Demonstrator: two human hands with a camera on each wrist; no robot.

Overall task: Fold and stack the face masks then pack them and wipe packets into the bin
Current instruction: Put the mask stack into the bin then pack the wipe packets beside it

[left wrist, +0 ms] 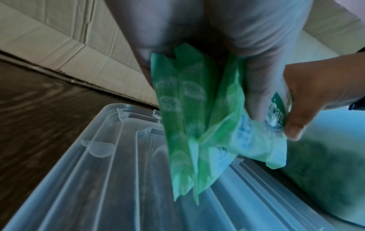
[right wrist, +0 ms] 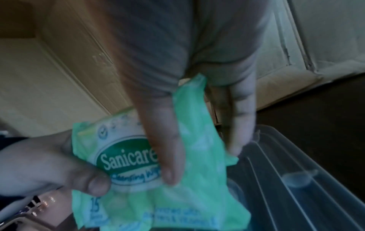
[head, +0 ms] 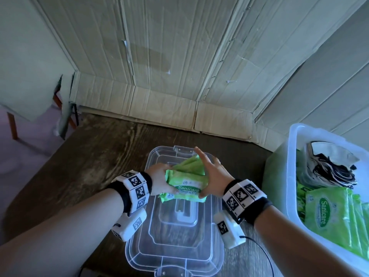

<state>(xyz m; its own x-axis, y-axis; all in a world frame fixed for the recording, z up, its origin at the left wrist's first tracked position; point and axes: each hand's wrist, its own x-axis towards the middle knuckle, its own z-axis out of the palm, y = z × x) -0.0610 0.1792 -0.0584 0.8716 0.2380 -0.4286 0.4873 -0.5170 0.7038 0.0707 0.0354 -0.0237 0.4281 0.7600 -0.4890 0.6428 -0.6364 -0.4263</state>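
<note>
A bundle of green Sanicare wipe packets [head: 185, 182] hangs between both hands above a clear plastic lid [head: 175, 236]. My left hand [head: 162, 181] grips the bundle's left end, thumb curled over the front label. My right hand [head: 206, 176] pinches the right end between thumb and fingers, with the forefinger sticking up. The left wrist view shows several packets [left wrist: 197, 117] fanned under my left hand [left wrist: 247, 46]. In the right wrist view my right thumb [right wrist: 168, 148] lies across the top packet [right wrist: 177, 195]. The white bin [head: 293, 176] at right holds folded face masks [head: 329, 166] and more wipe packets [head: 329, 212].
The lid lies flat on a dark wooden table [head: 89, 166]. Cardboard sheets [head: 179, 66] line the wall behind and to the right. A wooden chair leg [head: 12, 124] shows at far left. A black cable [head: 263, 250] runs from my right wrist.
</note>
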